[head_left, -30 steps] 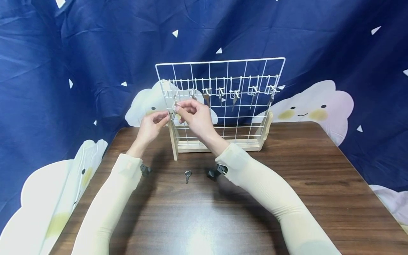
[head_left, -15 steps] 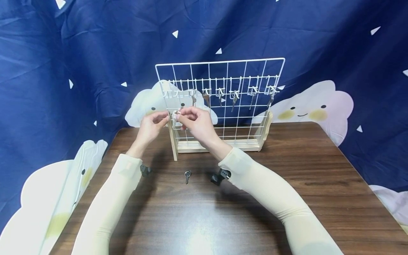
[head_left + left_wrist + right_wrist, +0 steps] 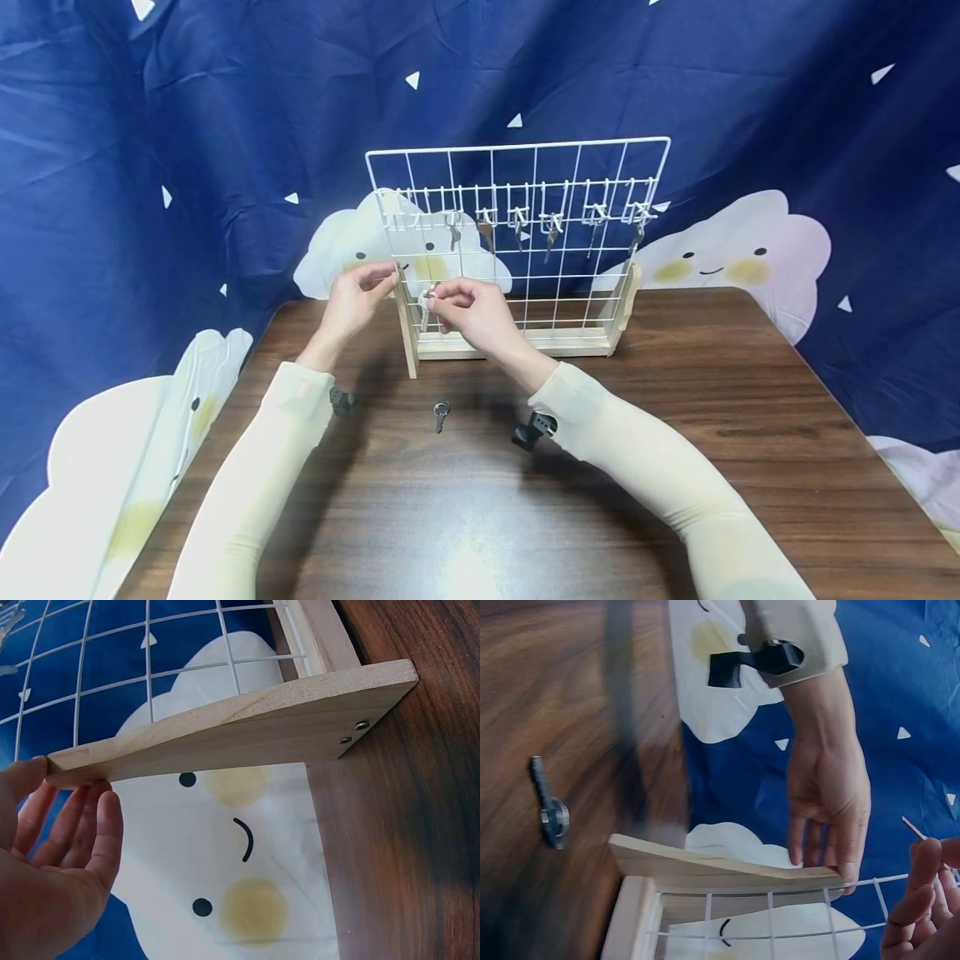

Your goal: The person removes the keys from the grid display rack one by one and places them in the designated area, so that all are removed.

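My left hand pinches the upper end of the wooden side panel of a white wire grid rack, thumb on one face and fingers on the other. Just in front of the grid's lower left part, my right hand pinches a silver key by its ring end. The key hangs downward; its thin tip shows beside the fingers in the right wrist view. Another key with a ring lies flat on the table before the rack.
White hooks line the grid's upper part, several with keys hanging on them. The two leftmost hooks carry no key. Under the rack is a dark wooden table, with a blue cloud-print cloth behind.
My right hand has come down and slightly right from the hook at the grid's left end, bringing the key away with it. The left hand has stayed on the side panel.
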The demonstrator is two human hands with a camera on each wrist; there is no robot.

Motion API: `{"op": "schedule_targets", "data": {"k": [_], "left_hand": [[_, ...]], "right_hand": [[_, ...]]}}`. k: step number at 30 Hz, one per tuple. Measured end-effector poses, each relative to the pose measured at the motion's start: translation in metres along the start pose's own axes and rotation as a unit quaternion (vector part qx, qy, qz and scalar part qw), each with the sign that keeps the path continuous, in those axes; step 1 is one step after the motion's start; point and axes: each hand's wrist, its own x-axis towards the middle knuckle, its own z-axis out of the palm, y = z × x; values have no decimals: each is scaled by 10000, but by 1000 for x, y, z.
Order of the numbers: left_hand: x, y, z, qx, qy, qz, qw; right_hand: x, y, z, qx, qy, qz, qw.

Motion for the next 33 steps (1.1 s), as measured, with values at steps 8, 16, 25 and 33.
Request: {"op": "schedule_targets", "data": {"k": [8,16,25,33], "left_hand": [[-1,0,0,32,-2,-70,10000],[-1,2,0,60,11,-48,10000],[-1,1,0,76,2,-86,9999],[-1,1,0,97,-7,-72,9999]], "right_hand": [[-9,21,1,-110,-228,208,9995],[-17,43,3,-6,-356,657,9972],[-25,63,4,-101,-438,847,9954],[-30,82,5,-160,-494,1089,9927]]}}
